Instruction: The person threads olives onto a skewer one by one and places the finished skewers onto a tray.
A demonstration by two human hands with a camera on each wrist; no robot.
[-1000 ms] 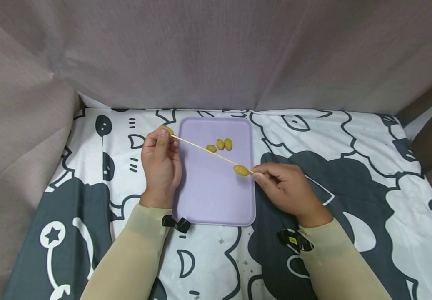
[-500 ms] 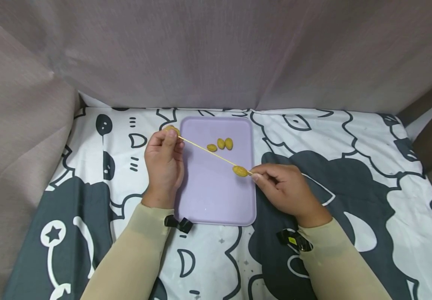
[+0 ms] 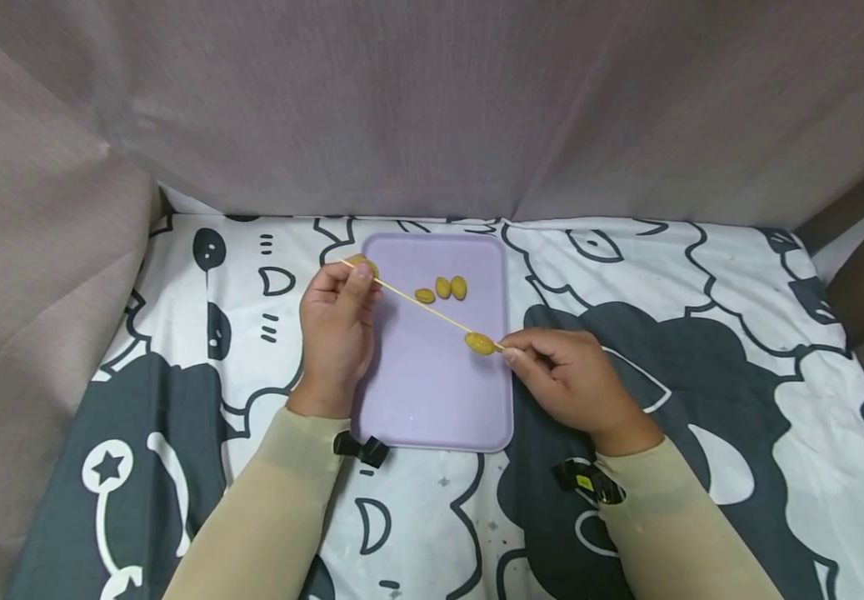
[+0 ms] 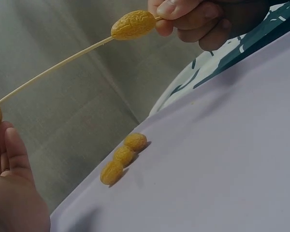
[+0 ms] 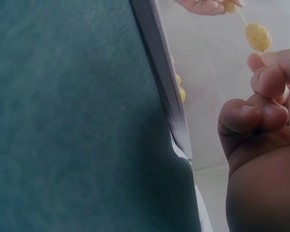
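Grey-brown fabric drapery (image 3: 432,108) is noted behind and beside the work surface, which is covered by a white cloth with dark-grey cartoon print (image 3: 446,517). On this cloth a rectangular lilac tray (image 3: 432,400) is laid squarely before the person, presumably so that anything dropped is caught by it.

Above the tray, a thin, pale wooden skewer (image 3: 432,309) is held slantwise between the hands. Its lower end is pinched between thumb and index finger by the right hand (image 3: 574,375), the other fingers being curled in toward the palm. One wrinkled, oval yellow fruit (image 3: 480,342) is threaded near that grip; the stub beyond it is apparently kept as a handle, so that the skewer can be steadied without the fruit being squeezed.

At the upper end, a second yellow fruit (image 3: 367,265) is pinched between thumb and fingertips by the left hand (image 3: 336,333). The skewer's tip is seen just past the thumb; whether this fruit is pierced or merely held alongside cannot be determined, being partly covered.

Three loose yellow fruits (image 3: 442,287) are found on the tray's far half, two side by side and one just to their left, probably grouped there for easy reach and to leave the near half unobstructed.
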